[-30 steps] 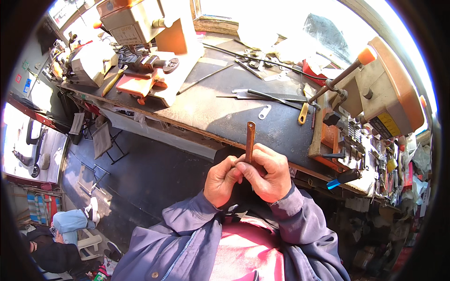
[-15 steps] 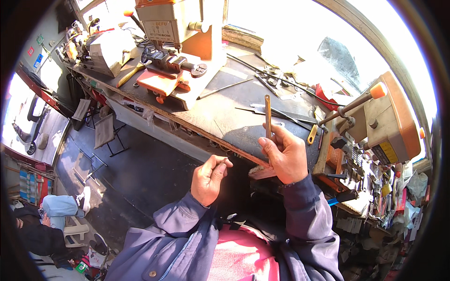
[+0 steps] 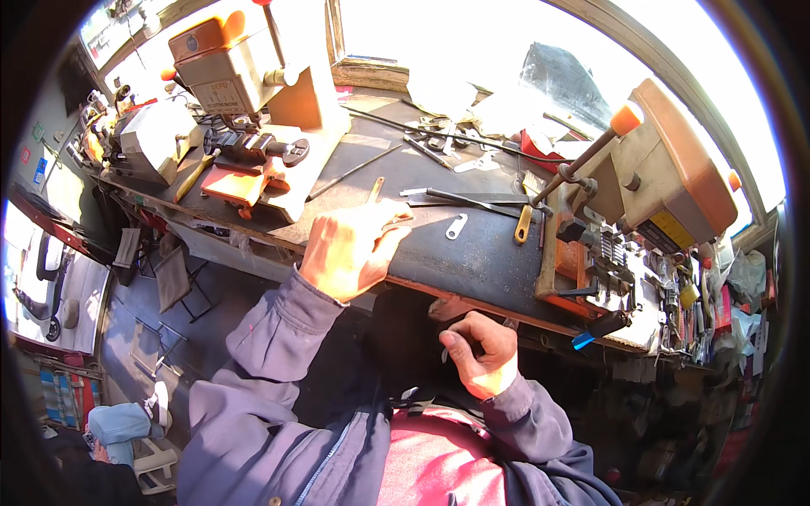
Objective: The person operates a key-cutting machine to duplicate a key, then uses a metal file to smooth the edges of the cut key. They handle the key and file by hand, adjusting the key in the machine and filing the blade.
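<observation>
A person leans over a cluttered dark workbench (image 3: 472,253), seen from above; at the far left a bench machine with an orange cap (image 3: 224,63) stands over an orange vise block (image 3: 232,181), crowding that end of the top. The left hand (image 3: 350,249) reaches out over the bench's near edge, fingers curled on a thin brown rod (image 3: 375,190) that pokes out beyond them and lies low on the mat; the grip itself is hidden behind the knuckles, so it may be a pinch or only a resting touch. Judged from this, the rod is being set on the bench or held there, and nothing further looks done to it. Just right of that hand lie a small flat metal plate with holes (image 3: 456,226) and long flat files (image 3: 472,198); the open mat between them is the only bare room, narrow, with the bench lip close below. The right hand (image 3: 481,354) hangs lower, under the bench edge near the chest, loosely clenched on something small that cannot be made out. At the far right a drill press with an orange-knobbed lever (image 3: 624,122) closes off that side.
</observation>
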`<state>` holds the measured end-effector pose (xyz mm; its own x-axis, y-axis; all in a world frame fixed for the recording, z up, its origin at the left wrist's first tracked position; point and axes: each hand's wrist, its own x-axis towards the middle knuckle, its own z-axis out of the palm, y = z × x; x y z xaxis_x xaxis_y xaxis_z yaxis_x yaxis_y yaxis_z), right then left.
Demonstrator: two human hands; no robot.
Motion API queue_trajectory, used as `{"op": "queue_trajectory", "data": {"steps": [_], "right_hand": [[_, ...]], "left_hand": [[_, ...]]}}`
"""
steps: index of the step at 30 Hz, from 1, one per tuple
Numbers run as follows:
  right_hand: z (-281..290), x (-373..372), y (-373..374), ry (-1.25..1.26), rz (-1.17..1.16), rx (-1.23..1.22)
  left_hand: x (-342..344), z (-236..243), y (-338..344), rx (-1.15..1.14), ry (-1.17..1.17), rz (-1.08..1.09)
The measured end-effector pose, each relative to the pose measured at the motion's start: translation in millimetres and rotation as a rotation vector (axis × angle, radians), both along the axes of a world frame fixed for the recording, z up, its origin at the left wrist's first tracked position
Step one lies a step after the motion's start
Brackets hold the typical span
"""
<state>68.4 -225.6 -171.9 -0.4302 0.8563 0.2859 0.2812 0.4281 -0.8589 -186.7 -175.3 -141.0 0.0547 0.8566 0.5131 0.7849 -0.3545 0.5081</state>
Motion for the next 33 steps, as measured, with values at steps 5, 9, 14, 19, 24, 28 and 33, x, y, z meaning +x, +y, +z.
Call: {"op": "queue_trajectory", "data": {"steps": [5, 9, 14, 19, 24, 28, 33], "right_hand": [[-26.1, 24.2, -35.1, -0.018, 0.037, -0.21], [-35.3, 39.2, -46.0, -0.029, 0.044, -0.185], [-44.3, 51.1, -45.0, 0.085, -0.02, -0.194], [-52.5, 64.3, -42.2, 0.034, -0.015, -0.224], [-58.7, 71.1, -44.0, -0.008, -0.035, -0.268], [-63.9, 74.2, -44.4, -0.033, -0.049, -0.3], [-67.4, 78.8, -46.6, -0.041, -0.041, -0.302]], "left_hand": [[18.5, 4.7, 60.0, 0.048, 0.335, -0.024], [28.8, -6.0, 86.3, -0.027, 0.499, 0.022], [27.7, -13.5, 68.1, 0.019, 0.384, -0.01], [1.7, -7.6, 33.2, 0.084, 0.189, 0.14], [-35.8, -6.9, 16.4, 0.02, -0.078, 0.37], [-41.9, -3.2, 11.0, 0.048, 0.085, 0.546], [-18.4, 3.8, 17.2, 0.076, 0.163, 0.405]]}}
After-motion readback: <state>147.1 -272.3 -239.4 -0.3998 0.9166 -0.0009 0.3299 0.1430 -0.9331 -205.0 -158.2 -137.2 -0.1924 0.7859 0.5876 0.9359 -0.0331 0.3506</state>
